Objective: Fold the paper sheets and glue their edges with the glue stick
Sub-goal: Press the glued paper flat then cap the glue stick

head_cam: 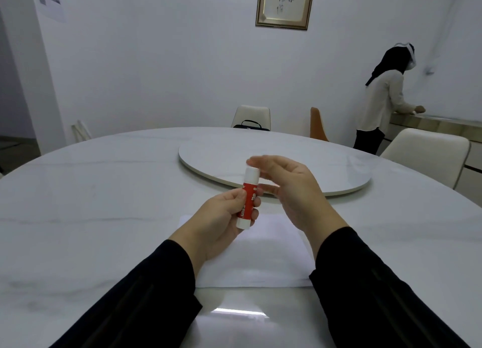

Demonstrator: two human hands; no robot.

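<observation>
My left hand [219,220] holds a red and white glue stick [247,197] upright by its lower half, above the table. Its white cap is on. My right hand [289,191] hovers just right of the cap, fingers spread and curved, fingertips close to the cap; it looks blurred. Below both hands a white paper sheet [260,256] lies flat on the white marble table [104,204], partly hidden by my wrists and dark sleeves.
A round turntable [326,165] sits in the table's middle, beyond the hands. Chairs stand around the far edge, one with a black bag [251,125]. A person [383,102] stands at a counter at the far right.
</observation>
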